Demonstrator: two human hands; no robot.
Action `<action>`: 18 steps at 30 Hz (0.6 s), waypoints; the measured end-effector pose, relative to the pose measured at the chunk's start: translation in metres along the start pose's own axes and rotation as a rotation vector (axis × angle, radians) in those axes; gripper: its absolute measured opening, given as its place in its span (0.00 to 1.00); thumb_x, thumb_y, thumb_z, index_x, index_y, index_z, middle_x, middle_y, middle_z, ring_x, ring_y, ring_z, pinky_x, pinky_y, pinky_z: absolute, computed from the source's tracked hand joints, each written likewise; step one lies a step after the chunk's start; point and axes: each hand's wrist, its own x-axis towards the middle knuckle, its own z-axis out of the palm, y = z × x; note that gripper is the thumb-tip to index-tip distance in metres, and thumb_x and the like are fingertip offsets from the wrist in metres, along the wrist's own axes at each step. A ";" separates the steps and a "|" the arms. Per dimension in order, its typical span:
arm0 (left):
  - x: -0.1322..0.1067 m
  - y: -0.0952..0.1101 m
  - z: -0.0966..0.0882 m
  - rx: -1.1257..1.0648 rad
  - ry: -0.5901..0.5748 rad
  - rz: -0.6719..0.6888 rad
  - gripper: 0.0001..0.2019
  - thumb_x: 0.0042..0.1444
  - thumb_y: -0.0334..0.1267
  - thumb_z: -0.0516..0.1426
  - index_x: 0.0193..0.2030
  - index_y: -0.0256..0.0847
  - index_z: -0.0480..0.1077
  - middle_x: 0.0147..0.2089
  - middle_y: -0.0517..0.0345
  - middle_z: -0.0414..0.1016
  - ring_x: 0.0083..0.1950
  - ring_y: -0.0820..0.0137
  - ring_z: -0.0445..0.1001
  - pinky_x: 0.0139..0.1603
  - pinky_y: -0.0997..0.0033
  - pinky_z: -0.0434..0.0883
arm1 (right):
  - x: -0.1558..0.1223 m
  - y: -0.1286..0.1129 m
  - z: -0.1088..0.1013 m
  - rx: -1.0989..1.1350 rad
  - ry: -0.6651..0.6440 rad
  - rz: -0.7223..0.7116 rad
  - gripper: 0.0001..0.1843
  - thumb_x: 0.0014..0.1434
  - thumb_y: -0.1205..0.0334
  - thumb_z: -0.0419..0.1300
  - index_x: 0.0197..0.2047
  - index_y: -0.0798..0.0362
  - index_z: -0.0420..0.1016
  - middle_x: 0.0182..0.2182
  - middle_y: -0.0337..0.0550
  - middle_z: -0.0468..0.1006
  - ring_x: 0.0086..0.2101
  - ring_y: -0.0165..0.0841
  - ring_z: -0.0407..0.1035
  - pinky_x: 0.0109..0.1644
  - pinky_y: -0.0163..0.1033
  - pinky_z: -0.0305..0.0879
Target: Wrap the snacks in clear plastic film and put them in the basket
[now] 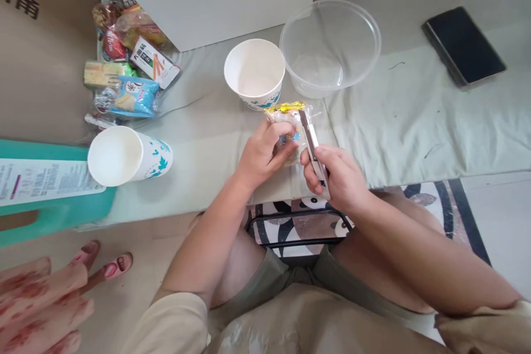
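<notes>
My left hand [262,154] is closed on a small clear snack packet [286,121] with a yellow top edge, pressing it onto the pale cloth-covered table [415,116]. My right hand [338,177] is closed round a slim cutter knife [312,144], whose blade end lies against the packet's right side. Just behind the packet stands an upright white paper cup [254,73] with blue print. A clear plastic bowl [331,47] sits to its right.
A second white paper cup [126,156] lies on its side at the left, beside a teal bottle [50,191]. Several snack packs [128,69] are piled at back left by a cardboard box [37,61]. A black phone [464,44] lies at far right. Another person's foot [103,260] shows at lower left.
</notes>
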 end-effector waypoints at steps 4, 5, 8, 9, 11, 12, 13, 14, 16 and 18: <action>-0.001 0.001 0.002 0.043 0.051 0.055 0.09 0.70 0.47 0.56 0.50 0.46 0.69 0.47 0.55 0.78 0.41 0.71 0.77 0.40 0.71 0.72 | 0.001 -0.003 -0.002 -0.081 0.048 0.026 0.18 0.58 0.45 0.63 0.29 0.52 0.72 0.16 0.33 0.68 0.15 0.24 0.58 0.19 0.31 0.52; -0.001 0.002 0.002 0.041 0.072 0.056 0.08 0.70 0.47 0.56 0.50 0.47 0.69 0.47 0.56 0.78 0.39 0.72 0.76 0.39 0.71 0.72 | 0.001 -0.003 -0.004 -0.103 0.043 0.034 0.18 0.58 0.46 0.63 0.28 0.52 0.72 0.16 0.33 0.68 0.15 0.23 0.58 0.18 0.31 0.52; -0.003 0.002 0.002 0.036 0.183 0.029 0.09 0.70 0.47 0.56 0.51 0.48 0.67 0.48 0.57 0.78 0.38 0.74 0.75 0.38 0.72 0.71 | 0.001 -0.006 -0.006 -0.186 -0.009 0.088 0.19 0.57 0.45 0.61 0.27 0.53 0.72 0.17 0.35 0.69 0.16 0.24 0.59 0.19 0.32 0.54; -0.004 0.001 0.002 0.032 0.241 0.009 0.10 0.70 0.48 0.57 0.52 0.48 0.66 0.48 0.57 0.77 0.39 0.73 0.75 0.41 0.71 0.72 | 0.001 -0.007 -0.006 -0.218 -0.037 0.114 0.19 0.56 0.45 0.61 0.27 0.53 0.72 0.17 0.35 0.69 0.16 0.24 0.59 0.19 0.32 0.55; -0.004 0.000 -0.001 0.012 0.358 -0.042 0.13 0.69 0.52 0.57 0.52 0.49 0.64 0.48 0.57 0.75 0.45 0.70 0.76 0.49 0.67 0.73 | 0.000 -0.008 -0.006 -0.291 -0.093 0.156 0.19 0.55 0.44 0.60 0.28 0.53 0.72 0.19 0.35 0.70 0.18 0.25 0.61 0.21 0.33 0.57; -0.004 -0.001 -0.003 -0.002 0.410 -0.071 0.14 0.69 0.54 0.56 0.52 0.50 0.63 0.48 0.56 0.73 0.47 0.69 0.76 0.52 0.65 0.73 | -0.001 -0.009 -0.007 -0.336 -0.121 0.169 0.19 0.56 0.44 0.60 0.28 0.53 0.72 0.20 0.36 0.70 0.19 0.25 0.62 0.23 0.33 0.59; -0.003 -0.001 -0.006 -0.012 0.462 -0.097 0.16 0.68 0.57 0.56 0.52 0.50 0.61 0.48 0.56 0.71 0.49 0.68 0.76 0.54 0.63 0.73 | -0.001 -0.011 -0.008 -0.390 -0.151 0.178 0.19 0.56 0.44 0.59 0.28 0.52 0.72 0.21 0.36 0.71 0.20 0.26 0.63 0.24 0.34 0.59; -0.002 -0.003 -0.009 -0.012 0.518 -0.117 0.17 0.68 0.59 0.55 0.52 0.51 0.60 0.48 0.56 0.69 0.50 0.67 0.75 0.56 0.62 0.73 | -0.002 -0.013 -0.010 -0.452 -0.185 0.187 0.19 0.57 0.44 0.59 0.28 0.52 0.72 0.21 0.37 0.72 0.21 0.26 0.63 0.25 0.34 0.60; -0.001 -0.005 -0.015 0.005 0.643 -0.140 0.18 0.68 0.61 0.54 0.51 0.51 0.59 0.48 0.56 0.65 0.52 0.66 0.73 0.58 0.61 0.73 | -0.002 -0.018 -0.017 -0.602 -0.238 0.194 0.19 0.58 0.45 0.57 0.26 0.51 0.70 0.22 0.38 0.72 0.22 0.28 0.63 0.26 0.36 0.58; 0.000 -0.005 -0.019 0.008 0.729 -0.151 0.17 0.68 0.60 0.53 0.50 0.51 0.59 0.49 0.57 0.62 0.53 0.67 0.72 0.59 0.62 0.72 | -0.001 -0.025 -0.027 -0.768 -0.178 0.132 0.19 0.60 0.47 0.56 0.24 0.51 0.68 0.20 0.38 0.69 0.22 0.29 0.62 0.26 0.37 0.56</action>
